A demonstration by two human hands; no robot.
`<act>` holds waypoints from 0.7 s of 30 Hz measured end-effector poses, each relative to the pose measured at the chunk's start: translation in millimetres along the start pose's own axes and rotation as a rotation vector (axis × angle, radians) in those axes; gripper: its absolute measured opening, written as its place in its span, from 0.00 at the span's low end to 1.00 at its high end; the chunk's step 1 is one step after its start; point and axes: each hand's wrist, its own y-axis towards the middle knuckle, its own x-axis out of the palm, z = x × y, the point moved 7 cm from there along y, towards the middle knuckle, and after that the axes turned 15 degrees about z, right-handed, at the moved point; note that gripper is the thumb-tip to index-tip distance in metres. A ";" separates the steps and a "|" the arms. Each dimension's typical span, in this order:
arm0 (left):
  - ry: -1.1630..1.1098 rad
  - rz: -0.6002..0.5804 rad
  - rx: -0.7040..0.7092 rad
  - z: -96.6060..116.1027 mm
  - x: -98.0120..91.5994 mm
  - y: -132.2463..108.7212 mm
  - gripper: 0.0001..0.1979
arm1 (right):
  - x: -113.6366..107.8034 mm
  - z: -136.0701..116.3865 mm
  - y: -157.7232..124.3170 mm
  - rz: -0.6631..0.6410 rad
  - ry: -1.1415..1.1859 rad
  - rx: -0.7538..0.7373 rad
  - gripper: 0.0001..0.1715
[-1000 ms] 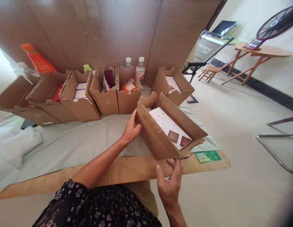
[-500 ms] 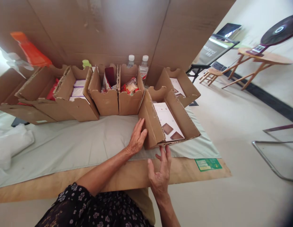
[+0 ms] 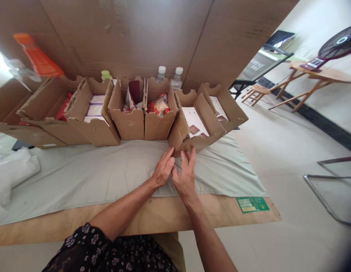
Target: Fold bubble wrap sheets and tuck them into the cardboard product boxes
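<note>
An open cardboard box (image 3: 202, 142) with a white printed box (image 3: 194, 119) inside stands at the right part of a row of such boxes. My right hand (image 3: 186, 174) has its fingertips against the box's front wall, fingers stretched forward. Beside it, my left hand (image 3: 163, 168) lies at the box's lower left front corner, fingers extended, close to the right hand. Neither hand grips anything. Directly left stands a cardboard box (image 3: 158, 126) holding red and clear snack packets (image 3: 160, 105).
Another cardboard box (image 3: 237, 113) adjoins on the right. Several more boxes stretch left along a tall cardboard panel (image 3: 153, 34). Bottles (image 3: 177, 78) stand behind them. White plastic (image 3: 17, 170) lies at left on the green cloth (image 3: 107, 170). A green card (image 3: 252, 204) marks the table's right front.
The box with the white printed box has slid back into line with the row, against its neighbours. My right hand has moved forward with it, nearer my left hand.
</note>
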 end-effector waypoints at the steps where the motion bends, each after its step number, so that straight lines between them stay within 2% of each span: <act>1: -0.002 -0.002 0.002 0.4 0.2 -0.3 0.35 | 8.3 4.2 9.1 -0.023 -0.003 -0.001 0.34; 5: -0.019 0.005 -0.020 -0.1 0.9 -2.2 0.34 | 33.9 21.9 40.5 -0.123 -0.024 0.016 0.36; 7: -0.034 0.012 -0.052 -2.1 1.3 -3.4 0.33 | 35.9 27.7 51.1 -0.143 -0.039 0.019 0.35; 9: -0.060 0.021 -0.093 -4.6 1.7 -4.5 0.34 | 28.5 25.7 59.9 -0.120 -0.040 -0.007 0.32; 12: -0.121 0.055 -0.147 -6.9 1.6 -4.9 0.37 | 11.1 4.3 76.9 -0.044 -0.016 -0.055 0.27; 14: -0.165 0.082 -0.158 -5.9 1.5 -4.2 0.37 | 10.9 -18.8 94.2 -0.070 0.007 -0.044 0.30; 16: -0.207 0.117 -0.156 -3.3 1.0 -3.1 0.36 | 23.9 -44.7 115.5 -0.181 -0.029 -0.033 0.36; 18: -0.236 0.177 -0.171 -1.5 -2.2 -2.1 0.36 | 41.5 -67.0 136.8 -0.314 -0.165 -0.054 0.41; 19: -0.243 0.218 -0.187 -1.0 -5.4 -2.1 0.36 | 48.3 -75.0 146.5 -0.363 -0.249 -0.065 0.42; 21: -0.253 0.304 -0.212 1.2 -15.0 -3.5 0.35 | 54.9 -86.5 161.7 -0.398 -0.378 -0.089 0.35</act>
